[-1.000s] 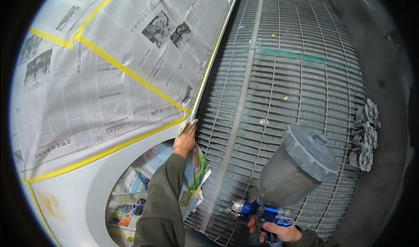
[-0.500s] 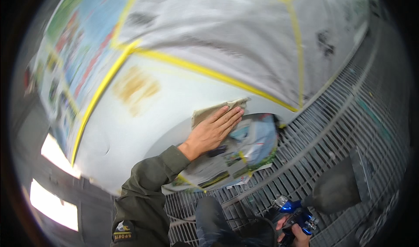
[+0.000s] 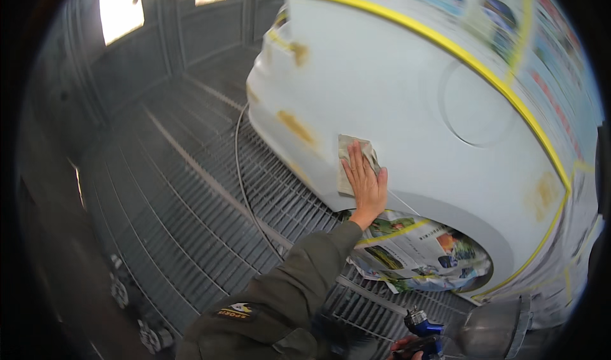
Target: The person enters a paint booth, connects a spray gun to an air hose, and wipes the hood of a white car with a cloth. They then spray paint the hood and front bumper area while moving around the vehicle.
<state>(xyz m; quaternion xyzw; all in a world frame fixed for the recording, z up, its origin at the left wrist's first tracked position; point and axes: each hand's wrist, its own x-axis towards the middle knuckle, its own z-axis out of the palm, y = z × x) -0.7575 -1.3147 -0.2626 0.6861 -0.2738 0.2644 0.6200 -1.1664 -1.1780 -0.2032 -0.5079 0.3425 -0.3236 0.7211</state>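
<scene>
My left hand [image 3: 367, 185] presses a beige wiping cloth [image 3: 345, 180] against the pale grey car body panel [image 3: 394, 86], just beside the wheel arch. Its fingers lie stretched over the cloth, and a fold bunches up by the thumb. Low at the right, my right hand [image 3: 407, 355] is wrapped round the handle of a blue spray gun [image 3: 425, 327], whose big dark cup [image 3: 493, 328] points right. Most of that hand is cut off by the lower edge. Brownish-yellow patches [image 3: 296, 128] mark the panel, and a round fuel-flap outline [image 3: 471, 105] shows higher up.
Printed paper [image 3: 414, 255] covers the wheel opening. Yellow tape [image 3: 445, 42] edges the panel beside more masking paper [image 3: 560, 74]. A thin hose [image 3: 238, 163] crosses the slatted grate floor [image 3: 191, 188]. Grey walls with bright windows [image 3: 121, 7] stand at the far left.
My left hand has carried the cloth along the panel to the other side of the wheel arch. The view has swung left, showing more floor and wall. The spray gun stays in my right hand.
</scene>
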